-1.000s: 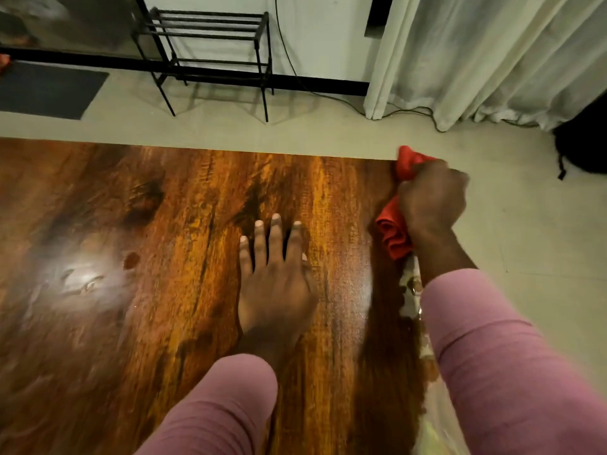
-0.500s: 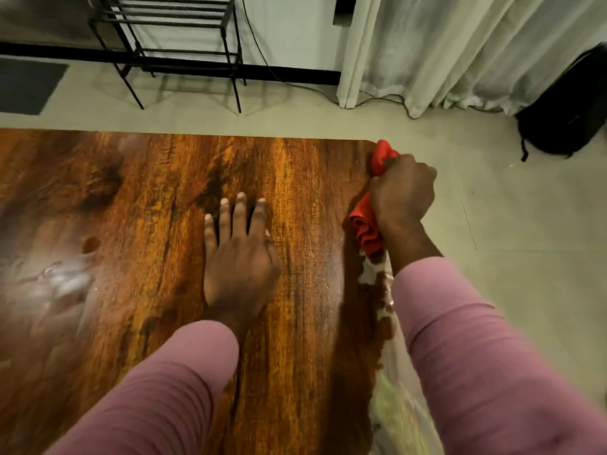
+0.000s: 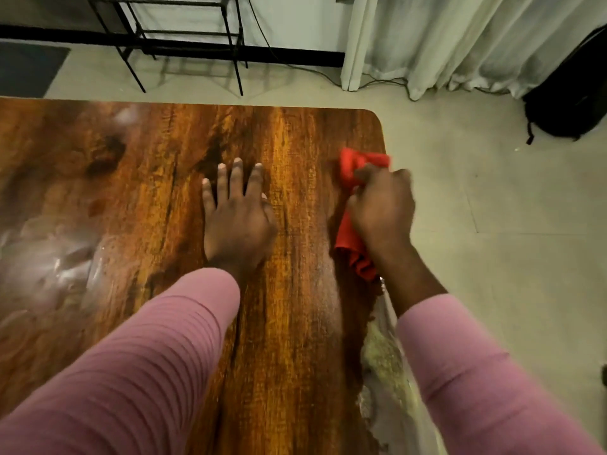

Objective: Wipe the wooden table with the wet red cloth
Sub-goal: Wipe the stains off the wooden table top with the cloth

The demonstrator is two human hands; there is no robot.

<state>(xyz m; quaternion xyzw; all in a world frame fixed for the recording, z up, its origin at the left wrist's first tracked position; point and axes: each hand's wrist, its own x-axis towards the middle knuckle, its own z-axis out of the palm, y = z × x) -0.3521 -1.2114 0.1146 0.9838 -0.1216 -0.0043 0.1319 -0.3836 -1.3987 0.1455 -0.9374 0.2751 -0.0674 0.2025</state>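
The wooden table (image 3: pixel 138 165) fills the left and middle of the head view, glossy with dark grain. My right hand (image 3: pixel 382 210) is closed around the bunched red cloth (image 3: pixel 353 247) and presses it on the table's right edge, a little below the rounded far corner. Red folds stick out above the knuckles and below the wrist. My left hand (image 3: pixel 236 218) lies flat on the tabletop, fingers spread, palm down, to the left of the cloth and holding nothing. Both arms wear pink sleeves.
A crumpled clear plastic sheet (image 3: pixel 49 261) lies on the table at the left. A pale rough strip (image 3: pixel 382 359) runs along the table's near right edge. Beyond stand a black metal rack (image 3: pixel 184 37), white curtains (image 3: pixel 476 41), a cable and a black bag (image 3: pixel 571 100) on the floor.
My right hand has slid the red cloth back along the right edge, away from the far corner, which now shows. My left hand stays flat in place.
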